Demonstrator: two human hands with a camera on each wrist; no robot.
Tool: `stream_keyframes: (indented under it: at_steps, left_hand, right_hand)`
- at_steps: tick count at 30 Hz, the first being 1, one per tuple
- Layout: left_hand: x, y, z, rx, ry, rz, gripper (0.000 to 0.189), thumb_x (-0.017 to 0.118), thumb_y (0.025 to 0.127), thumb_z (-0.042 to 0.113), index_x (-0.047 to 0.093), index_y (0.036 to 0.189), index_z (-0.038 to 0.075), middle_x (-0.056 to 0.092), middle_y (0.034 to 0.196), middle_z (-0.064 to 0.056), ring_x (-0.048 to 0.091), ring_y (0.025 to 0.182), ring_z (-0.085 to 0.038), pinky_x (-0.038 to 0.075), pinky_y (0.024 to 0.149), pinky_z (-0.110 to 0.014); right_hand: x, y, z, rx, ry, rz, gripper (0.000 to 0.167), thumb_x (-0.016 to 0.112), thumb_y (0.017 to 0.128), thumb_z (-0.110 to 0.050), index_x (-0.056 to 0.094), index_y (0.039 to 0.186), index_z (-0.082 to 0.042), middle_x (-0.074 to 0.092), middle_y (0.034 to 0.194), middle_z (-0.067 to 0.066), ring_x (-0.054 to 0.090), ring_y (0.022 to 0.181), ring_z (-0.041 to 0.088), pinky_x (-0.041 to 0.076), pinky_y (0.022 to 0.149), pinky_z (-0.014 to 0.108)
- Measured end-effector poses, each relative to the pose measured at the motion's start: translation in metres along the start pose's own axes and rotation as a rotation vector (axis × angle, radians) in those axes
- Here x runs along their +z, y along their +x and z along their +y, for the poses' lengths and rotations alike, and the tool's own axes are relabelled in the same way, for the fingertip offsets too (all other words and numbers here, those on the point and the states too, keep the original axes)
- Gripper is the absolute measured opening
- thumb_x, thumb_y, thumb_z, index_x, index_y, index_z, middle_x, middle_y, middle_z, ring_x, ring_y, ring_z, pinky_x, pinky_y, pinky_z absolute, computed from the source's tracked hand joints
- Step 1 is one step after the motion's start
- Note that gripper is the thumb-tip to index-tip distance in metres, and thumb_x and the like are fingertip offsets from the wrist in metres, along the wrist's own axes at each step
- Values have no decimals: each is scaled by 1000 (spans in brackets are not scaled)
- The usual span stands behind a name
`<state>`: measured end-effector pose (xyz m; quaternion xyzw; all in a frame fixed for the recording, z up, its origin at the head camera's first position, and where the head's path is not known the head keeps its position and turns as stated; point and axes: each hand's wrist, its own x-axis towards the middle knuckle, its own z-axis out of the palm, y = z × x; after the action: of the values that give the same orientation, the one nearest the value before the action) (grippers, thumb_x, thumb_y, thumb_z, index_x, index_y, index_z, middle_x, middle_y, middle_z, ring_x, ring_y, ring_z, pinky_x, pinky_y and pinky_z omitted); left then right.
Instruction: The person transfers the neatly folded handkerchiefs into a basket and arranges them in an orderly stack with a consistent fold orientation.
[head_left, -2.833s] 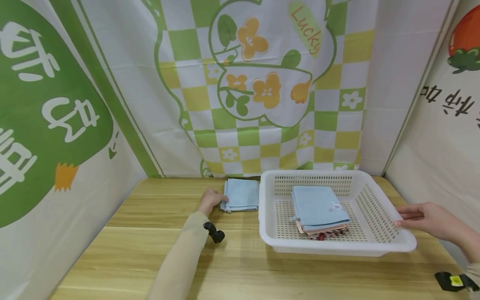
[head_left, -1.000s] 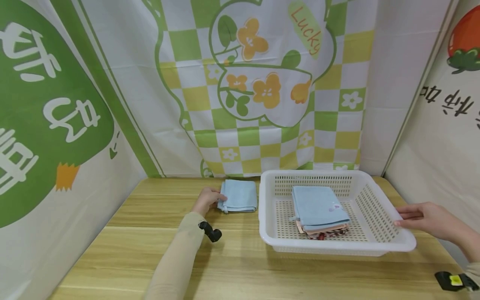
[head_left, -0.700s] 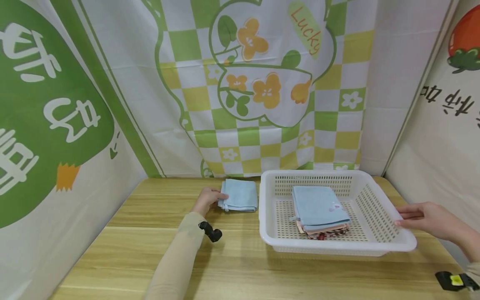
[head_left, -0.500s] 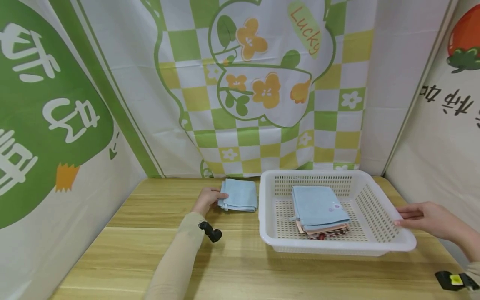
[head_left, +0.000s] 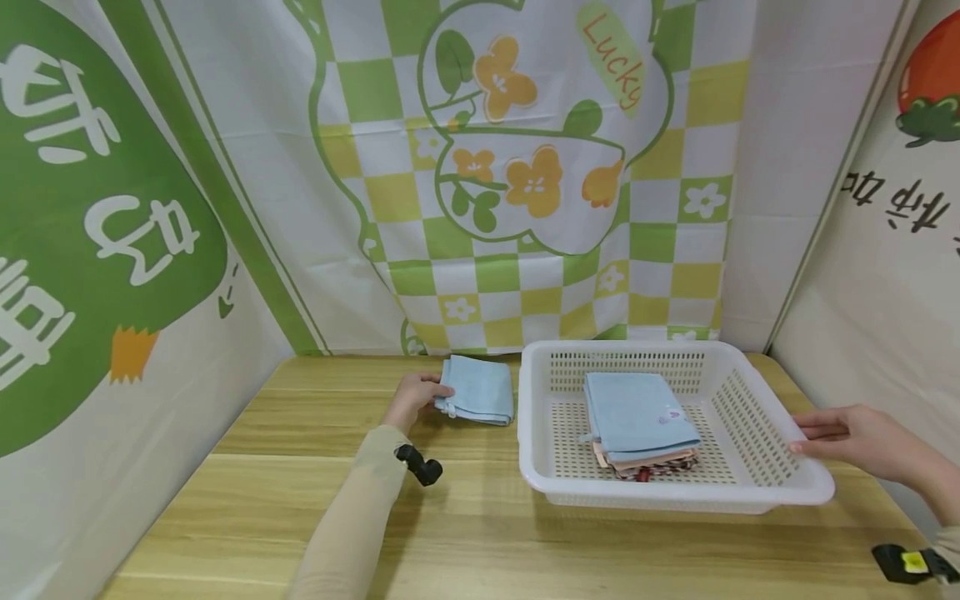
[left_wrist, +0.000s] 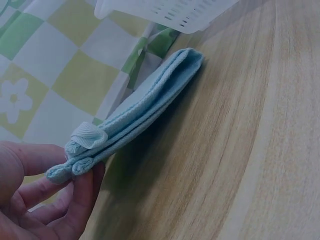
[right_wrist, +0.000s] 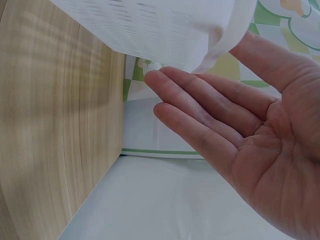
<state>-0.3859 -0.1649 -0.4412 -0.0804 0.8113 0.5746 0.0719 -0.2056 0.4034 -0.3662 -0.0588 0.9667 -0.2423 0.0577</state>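
Note:
My left hand (head_left: 412,400) pinches the left edge of a folded light blue towel (head_left: 482,390) near the back of the table. In the left wrist view, thumb and fingers hold the towel's looped corner, and its folded layers (left_wrist: 137,110) tilt above the wood. To its right stands a white slotted plastic basket (head_left: 667,495). Inside lies a second folded blue towel (head_left: 637,412), stacked over a pink cloth (head_left: 652,462) and a dark patterned cloth (head_left: 671,468). At the basket's right rim is my right hand (head_left: 862,440), its fingers straight below the rim and the thumb touching it.
The wooden table (head_left: 300,500) ends at a checked curtain (head_left: 525,283) behind. Printed cloth walls close in the left (head_left: 247,350) and right (head_left: 855,300) sides. The basket fills the right part of the tabletop.
My left hand and the pinched towel have shifted slightly left, and the towel now sits a little tilted. My right hand and the basket have stayed in place.

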Motion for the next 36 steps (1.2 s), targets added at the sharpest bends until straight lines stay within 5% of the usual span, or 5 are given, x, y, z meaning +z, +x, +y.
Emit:
stream_keyframes:
  at_steps: [8,23,30,36]
  left_hand:
    - [-1,-5,10,22,-78,-31,38,70,81,4,59,117,-4,62,81,-2,60,67,-12,51,90,-47]
    - [-2,-12,21,54,-151,-50,35,68,80,-4,57,113,-10,63,76,-6,64,64,-15,51,90,-50]
    - [-5,-16,26,76,-150,-50,33,69,80,-4,58,112,-8,62,76,-5,64,62,-14,53,87,-49]
    - [-7,-19,30,67,-154,-52,36,69,80,-2,58,114,-7,63,76,-5,65,63,-16,53,87,-51]
  right_hand:
    - [-1,-1,-1,-22,-6,7,59,67,89,-31,54,121,17,69,103,21,64,78,2,57,67,29]
    - [-2,-1,-4,-12,-19,3,60,67,89,-33,54,120,17,69,102,21,65,79,7,57,68,33]
    - [-3,-1,-5,-18,-20,6,59,67,88,-32,55,120,16,70,102,19,65,78,4,56,65,26]
    - [-3,-2,-5,-17,-18,3,60,67,88,-32,54,120,17,69,102,21,66,79,9,57,68,34]
